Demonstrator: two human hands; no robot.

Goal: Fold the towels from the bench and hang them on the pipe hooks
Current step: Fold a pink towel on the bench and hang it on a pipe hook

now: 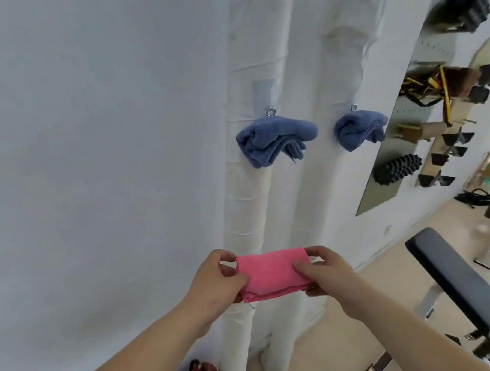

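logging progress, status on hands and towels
Left hand and right hand pinch pink towel, folded. Left blue towel, right blue towel already hung. No free hook seen.

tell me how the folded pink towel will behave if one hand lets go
Probably floppy: the pink towel sags between the left hand and right hand, so a freed side would likely droop and unfold. Likely light, since fingertip pinches carry it. Probably grippy: a blue towel hangs bunched on its hook.

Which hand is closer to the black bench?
Right. The right hand grips the pink towel at the end towards the black bench. The left hand grips the opposite end, farther away.
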